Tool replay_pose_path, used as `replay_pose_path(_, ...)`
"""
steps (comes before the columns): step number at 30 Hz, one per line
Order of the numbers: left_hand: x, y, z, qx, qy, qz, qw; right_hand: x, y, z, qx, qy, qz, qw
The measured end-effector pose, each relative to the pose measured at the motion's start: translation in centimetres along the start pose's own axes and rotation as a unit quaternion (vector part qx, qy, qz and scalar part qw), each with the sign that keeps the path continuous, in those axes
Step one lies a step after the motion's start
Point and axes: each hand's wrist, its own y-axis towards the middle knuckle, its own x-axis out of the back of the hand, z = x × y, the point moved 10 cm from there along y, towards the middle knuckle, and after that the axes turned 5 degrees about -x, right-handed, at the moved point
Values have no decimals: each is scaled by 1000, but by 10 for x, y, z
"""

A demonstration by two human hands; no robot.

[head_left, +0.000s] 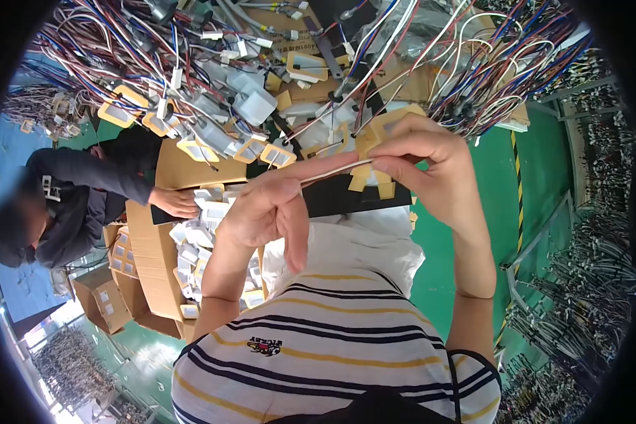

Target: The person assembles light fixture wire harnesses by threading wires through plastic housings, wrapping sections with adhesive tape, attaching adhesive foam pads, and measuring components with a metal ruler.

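Between my two hands runs a thin white and dark wire (pixel 336 171), roughly level above the near edge of the bench. My left hand (pixel 265 212) is closed on its left part, thumb against the palm side and index finger stretched along the wire. My right hand (pixel 427 159) pinches the wire's right end between thumb and fingertips. Just behind the right fingertips lie yellow-framed pieces (pixel 385 127), partly hidden by that hand. A white block-shaped part (pixel 254 101) sits farther back among the cables.
Bundles of coloured wires (pixel 106 42) cover the back left, and more (pixel 502 78) the back right. At left, a co-worker's hand (pixel 175 203) reaches to a cardboard box (pixel 155 261) beside white parts (pixel 191 247). Cable racks (pixel 579 261) stand at right.
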Motion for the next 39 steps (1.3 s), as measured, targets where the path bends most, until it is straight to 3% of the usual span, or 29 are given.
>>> replay_pose_path(19, -10, -8, 3, -52, -42, 57, 996, -11, 1, -2, -46, 82, 73, 993)
replay_pose_path(25, 11, 6, 28, -50, 32, 119, 991, -11, 16, 1, 31, -53, 66, 996)
replay_pose_path(26, 20, 15, 19, -108, 207, 130, 964, -14, 17, 4, 59, -104, 63, 991)
replay_pose_path(27, 27, 14, 14, -91, 128, 77, 985, -18, 18, 9, 89, -154, 61, 982)
replay_pose_path(29, 44, 16, 6, -62, 287, -42, 955, -26, 23, 12, 130, -221, 43, 965)
replay_pose_path(32, 64, 12, 8, -46, 293, -182, 938, -39, 27, 6, 153, -256, 11, 955)
replay_pose_path(35, 75, 6, 5, -81, 321, -224, 916, -47, 28, 5, 198, -251, -42, 947)
replay_pose_path(37, 94, 0, 24, -46, 172, -244, 953, -52, 25, 7, 255, -228, -104, 934)
replay_pose_path(39, 113, -9, 42, -24, 44, -254, 966, -49, 7, 5, 252, -257, -203, 911)
